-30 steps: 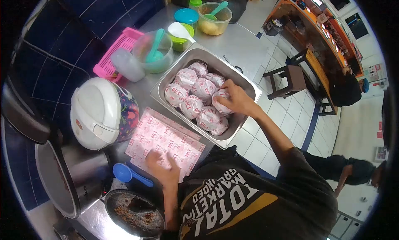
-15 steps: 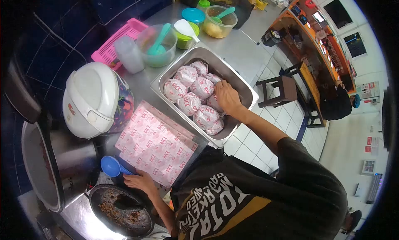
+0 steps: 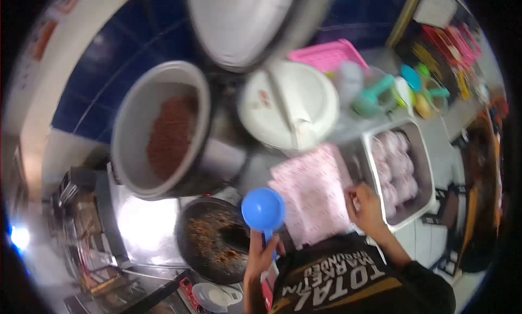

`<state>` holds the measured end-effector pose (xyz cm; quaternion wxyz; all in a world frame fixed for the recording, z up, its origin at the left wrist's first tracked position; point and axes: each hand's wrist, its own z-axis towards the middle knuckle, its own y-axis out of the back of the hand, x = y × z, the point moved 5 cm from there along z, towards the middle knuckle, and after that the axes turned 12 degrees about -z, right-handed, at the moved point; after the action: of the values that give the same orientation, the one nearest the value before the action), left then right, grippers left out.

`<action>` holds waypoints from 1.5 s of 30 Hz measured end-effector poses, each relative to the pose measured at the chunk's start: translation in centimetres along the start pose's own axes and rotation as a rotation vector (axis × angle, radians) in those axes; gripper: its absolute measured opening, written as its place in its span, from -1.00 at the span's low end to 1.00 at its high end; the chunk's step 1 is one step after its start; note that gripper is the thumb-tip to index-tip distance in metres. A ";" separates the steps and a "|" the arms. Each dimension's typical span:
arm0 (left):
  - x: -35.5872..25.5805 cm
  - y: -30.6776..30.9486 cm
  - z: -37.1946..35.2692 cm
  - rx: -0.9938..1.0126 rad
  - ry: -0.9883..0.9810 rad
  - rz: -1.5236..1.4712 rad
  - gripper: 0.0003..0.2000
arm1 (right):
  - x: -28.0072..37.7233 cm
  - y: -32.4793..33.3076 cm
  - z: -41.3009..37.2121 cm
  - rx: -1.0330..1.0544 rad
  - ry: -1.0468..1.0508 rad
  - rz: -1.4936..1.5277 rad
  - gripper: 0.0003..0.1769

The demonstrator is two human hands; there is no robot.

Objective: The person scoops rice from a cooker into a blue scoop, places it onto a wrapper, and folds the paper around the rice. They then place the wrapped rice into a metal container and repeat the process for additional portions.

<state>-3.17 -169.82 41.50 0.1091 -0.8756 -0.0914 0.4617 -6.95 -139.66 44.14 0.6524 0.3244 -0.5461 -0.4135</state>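
My left hand (image 3: 263,252) is closed around the handle of a blue scoop (image 3: 263,209), whose round cup faces up. The scoop overlaps the left edge of the printed pink-and-white wrapping paper (image 3: 312,199), which lies in a stack on the counter. At the paper's right edge is my right hand (image 3: 367,209), fingers loosely bent and a little apart, with nothing visible in them. Just beyond it stands a metal tray (image 3: 429,178) holding several round paper-wrapped bundles (image 3: 399,164). Left of the scoop sits a dark pan (image 3: 187,248) with brown food in it.
A large open cooker (image 3: 122,129) with reddish-brown contents stands at the left, its lid (image 3: 242,25) raised. Beside it is a closed white rice cooker (image 3: 321,96). A pink basket (image 3: 331,53) and a tub with a turquoise scoop (image 3: 375,96) are at the back.
The view has swung left toward the large cooker. My right hand has left the bundles in the tray and come to the paper's edge. My left hand now grips the scoop's handle more fully.
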 end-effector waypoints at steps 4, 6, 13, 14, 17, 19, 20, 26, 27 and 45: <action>-16.2 6.5 -5.2 -0.386 -0.296 0.347 -0.53 | 8.0 -2.2 5.4 0.029 0.179 0.251 -0.80; -25.6 7.3 -3.8 -0.568 -0.824 0.953 -0.55 | 11.9 -2.3 8.6 0.015 0.294 0.306 -0.80; -35.9 13.1 18.6 -0.524 -0.655 2.072 -0.51 | 21.5 -4.9 17.3 0.050 0.315 0.306 -0.28; -35.7 14.5 20.5 -0.532 -0.639 2.068 -0.51 | 22.0 -5.6 17.7 0.086 0.287 0.346 -0.15; -34.2 16.8 24.0 -0.387 -0.557 2.159 -0.54 | 22.1 -7.6 18.2 0.197 0.222 0.437 0.03; -34.1 16.5 23.3 -0.321 -0.522 2.242 -0.53 | 21.8 -9.0 18.4 0.267 0.188 0.466 0.10; -34.1 16.6 22.8 -0.307 -0.495 2.242 -0.53 | 21.6 -9.3 18.4 0.290 0.180 0.471 0.10; -33.6 16.4 19.4 -0.029 -0.312 2.349 -0.48 | 21.9 -9.0 18.9 0.279 0.211 0.548 0.09; -33.1 16.0 19.1 0.031 -0.259 2.329 -0.48 | 21.8 -9.2 18.6 0.323 0.172 0.569 0.09; -29.6 14.2 17.6 0.260 0.038 1.994 -0.35 | 21.4 -9.6 18.8 0.299 0.163 0.698 0.08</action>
<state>-33.38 -189.33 51.23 -0.2311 -0.5410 0.7362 0.3346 -25.88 -162.54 48.87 0.7405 0.2424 -0.6243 -0.0556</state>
